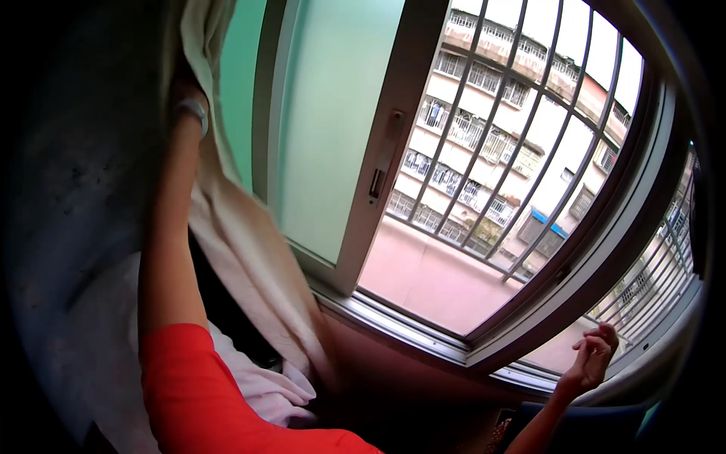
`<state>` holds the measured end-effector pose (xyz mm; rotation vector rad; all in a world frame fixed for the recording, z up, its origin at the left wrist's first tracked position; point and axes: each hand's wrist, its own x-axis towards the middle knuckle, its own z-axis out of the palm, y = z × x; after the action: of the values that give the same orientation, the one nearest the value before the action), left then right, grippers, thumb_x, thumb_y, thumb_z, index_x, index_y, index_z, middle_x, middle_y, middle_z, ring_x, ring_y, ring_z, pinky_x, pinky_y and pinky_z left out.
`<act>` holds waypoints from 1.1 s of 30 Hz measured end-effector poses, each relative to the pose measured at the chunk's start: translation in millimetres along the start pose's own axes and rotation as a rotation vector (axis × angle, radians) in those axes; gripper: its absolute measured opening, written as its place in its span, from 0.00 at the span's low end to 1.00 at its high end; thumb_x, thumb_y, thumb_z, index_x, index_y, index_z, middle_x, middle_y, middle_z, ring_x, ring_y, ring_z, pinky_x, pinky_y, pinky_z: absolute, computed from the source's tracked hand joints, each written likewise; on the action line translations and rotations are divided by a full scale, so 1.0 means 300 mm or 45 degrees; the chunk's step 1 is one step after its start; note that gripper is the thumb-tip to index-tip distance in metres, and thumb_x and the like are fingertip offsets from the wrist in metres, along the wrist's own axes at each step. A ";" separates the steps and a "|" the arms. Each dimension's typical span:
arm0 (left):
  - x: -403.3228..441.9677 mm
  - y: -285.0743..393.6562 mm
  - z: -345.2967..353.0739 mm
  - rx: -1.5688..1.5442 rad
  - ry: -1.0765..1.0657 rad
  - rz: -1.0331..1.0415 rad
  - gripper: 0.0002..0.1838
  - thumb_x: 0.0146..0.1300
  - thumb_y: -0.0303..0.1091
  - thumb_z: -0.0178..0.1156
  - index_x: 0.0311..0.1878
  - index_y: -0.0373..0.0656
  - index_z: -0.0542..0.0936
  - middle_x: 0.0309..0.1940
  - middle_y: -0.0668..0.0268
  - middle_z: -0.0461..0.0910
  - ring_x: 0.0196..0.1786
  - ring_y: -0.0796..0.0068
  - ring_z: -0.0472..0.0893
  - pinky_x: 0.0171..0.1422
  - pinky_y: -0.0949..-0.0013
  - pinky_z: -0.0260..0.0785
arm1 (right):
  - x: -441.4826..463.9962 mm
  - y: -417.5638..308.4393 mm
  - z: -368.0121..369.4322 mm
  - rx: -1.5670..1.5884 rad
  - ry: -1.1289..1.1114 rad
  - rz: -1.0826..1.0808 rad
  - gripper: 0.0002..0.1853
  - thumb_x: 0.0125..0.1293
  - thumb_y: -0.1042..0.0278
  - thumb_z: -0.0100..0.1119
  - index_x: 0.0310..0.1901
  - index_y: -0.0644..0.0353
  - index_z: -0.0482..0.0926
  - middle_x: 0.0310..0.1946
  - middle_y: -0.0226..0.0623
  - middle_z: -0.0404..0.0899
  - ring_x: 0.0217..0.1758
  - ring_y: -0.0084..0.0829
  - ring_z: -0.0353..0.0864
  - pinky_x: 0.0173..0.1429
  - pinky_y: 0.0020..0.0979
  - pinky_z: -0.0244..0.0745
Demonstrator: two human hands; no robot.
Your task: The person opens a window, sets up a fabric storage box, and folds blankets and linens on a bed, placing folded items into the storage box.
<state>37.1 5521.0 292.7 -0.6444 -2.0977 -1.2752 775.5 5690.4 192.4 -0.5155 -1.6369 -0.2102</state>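
Note:
A beige curtain (238, 234) hangs down the left side of the window. My left arm stretches up along it, a pale band on the wrist. My left hand (187, 92) is at the curtain's upper part, dark and partly covered by the cloth, so its fingers cannot be made out. At the lower right, my right hand (594, 359) is raised in front of the window's lower frame, fingers loosely bent and apart, holding nothing. The sliding window has a frosted pane (340, 129) and a brown frame with a latch (376, 181).
Metal bars (503, 91) cross the window opening, with an apartment building (484, 144) outside. The silver sill track (408, 329) runs below. White cloth (265, 382) lies at the lower left, and a dark blue object (597, 427) is below my right hand.

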 end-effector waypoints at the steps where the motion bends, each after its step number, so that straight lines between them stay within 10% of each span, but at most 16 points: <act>1: -0.014 0.068 0.032 -0.432 0.081 -0.018 0.23 0.63 0.45 0.42 0.57 0.43 0.64 0.54 0.61 0.67 0.54 0.67 0.69 0.54 0.68 0.63 | -0.010 -0.013 0.002 0.139 -0.008 0.052 0.08 0.55 0.87 0.42 0.29 0.62 0.69 0.40 0.42 0.69 0.39 0.27 0.70 0.38 0.20 0.69; 5: -0.140 0.194 0.108 0.531 -0.021 0.244 0.22 0.63 0.43 0.42 0.55 0.41 0.66 0.49 0.56 0.70 0.49 0.62 0.73 0.50 0.64 0.67 | -0.115 -0.083 0.161 0.609 -0.074 0.329 0.11 0.50 0.92 0.43 0.29 0.64 0.69 0.35 0.40 0.68 0.26 0.20 0.66 0.26 0.17 0.64; 8: -0.309 0.419 0.060 0.479 -0.369 0.136 0.25 0.64 0.41 0.38 0.62 0.41 0.53 0.60 0.45 0.56 0.56 0.52 0.66 0.56 0.60 0.64 | -0.127 -0.162 0.362 0.627 -0.535 0.130 0.10 0.47 0.91 0.49 0.29 0.64 0.73 0.30 0.42 0.75 0.32 0.31 0.77 0.33 0.24 0.71; 9: -0.269 0.321 0.169 0.622 0.241 0.624 0.24 0.60 0.33 0.43 0.60 0.39 0.56 0.55 0.40 0.61 0.47 0.47 0.73 0.46 0.58 0.70 | -0.131 -0.198 0.455 0.685 -0.585 0.157 0.09 0.49 0.89 0.51 0.32 0.65 0.74 0.32 0.39 0.75 0.30 0.26 0.77 0.33 0.23 0.72; 10: -0.342 0.379 0.113 0.998 0.297 0.900 0.26 0.56 0.26 0.44 0.60 0.39 0.57 0.53 0.38 0.60 0.44 0.45 0.74 0.41 0.58 0.72 | -0.135 -0.223 0.541 0.749 -0.716 0.201 0.11 0.51 0.86 0.52 0.37 0.67 0.74 0.36 0.42 0.75 0.36 0.33 0.78 0.35 0.24 0.74; 15: -0.447 0.487 0.084 0.708 -0.044 0.510 0.33 0.50 0.21 0.46 0.63 0.44 0.55 0.52 0.35 0.56 0.43 0.44 0.72 0.45 0.58 0.68 | -0.228 -0.266 0.979 0.704 -0.997 0.084 0.30 0.52 0.77 0.53 0.57 0.72 0.56 0.55 0.57 0.61 0.54 0.50 0.66 0.57 0.36 0.63; 21: -0.523 0.391 0.114 0.866 0.365 1.060 0.32 0.50 0.27 0.49 0.62 0.41 0.57 0.46 0.37 0.63 0.44 0.45 0.67 0.50 0.54 0.60 | -0.319 -0.332 1.158 0.673 -0.805 0.320 0.36 0.40 0.83 0.40 0.57 0.85 0.46 0.56 0.74 0.49 0.62 0.59 0.53 0.67 0.36 0.47; 24: -0.643 0.378 0.092 0.806 0.231 1.112 0.34 0.54 0.32 0.48 0.65 0.44 0.51 0.58 0.32 0.47 0.61 0.38 0.51 0.64 0.49 0.44 | -0.336 -0.420 1.181 0.676 -0.649 0.486 0.41 0.37 0.81 0.42 0.57 0.85 0.42 0.58 0.75 0.42 0.64 0.60 0.44 0.68 0.36 0.44; 26: -0.708 0.391 0.093 0.747 0.150 1.155 0.31 0.59 0.37 0.46 0.66 0.49 0.49 0.62 0.34 0.40 0.65 0.38 0.44 0.67 0.50 0.38 | -0.364 -0.397 1.213 0.800 -0.637 0.417 0.43 0.37 0.81 0.45 0.60 0.78 0.42 0.60 0.69 0.42 0.65 0.57 0.45 0.67 0.36 0.46; 29: -0.764 0.408 0.151 0.462 0.323 1.274 0.32 0.61 0.47 0.42 0.66 0.49 0.49 0.64 0.42 0.42 0.66 0.43 0.44 0.65 0.49 0.42 | -0.269 -0.241 1.112 1.593 -1.338 0.860 0.38 0.34 0.83 0.45 0.57 0.64 0.63 0.48 0.58 0.68 0.56 0.43 0.67 0.60 0.31 0.61; 30: -0.744 0.411 0.163 0.361 0.278 1.327 0.31 0.62 0.50 0.40 0.66 0.50 0.50 0.63 0.45 0.47 0.65 0.45 0.49 0.64 0.49 0.44 | -0.239 -0.223 1.025 1.198 -1.439 0.783 0.33 0.35 0.83 0.45 0.52 0.64 0.68 0.45 0.56 0.71 0.50 0.42 0.71 0.54 0.34 0.66; 32: -0.838 0.519 0.150 0.308 0.291 1.411 0.28 0.64 0.48 0.35 0.66 0.49 0.52 0.63 0.45 0.49 0.63 0.45 0.53 0.64 0.51 0.47 | -0.440 -0.181 1.070 0.961 -0.751 0.222 0.26 0.41 0.81 0.48 0.49 0.66 0.70 0.41 0.53 0.73 0.45 0.48 0.71 0.51 0.38 0.67; 33: -0.893 0.577 0.124 0.287 0.305 1.440 0.27 0.65 0.47 0.33 0.66 0.49 0.52 0.62 0.45 0.50 0.62 0.44 0.55 0.64 0.51 0.48 | -0.437 -0.181 0.924 0.949 -0.815 0.356 0.23 0.45 0.78 0.50 0.47 0.67 0.70 0.40 0.52 0.73 0.45 0.49 0.71 0.51 0.39 0.66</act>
<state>333.0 5601.6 197.3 -1.2353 -1.2524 -0.4231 511.0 5734.1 34.1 -0.2265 -2.0619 0.8259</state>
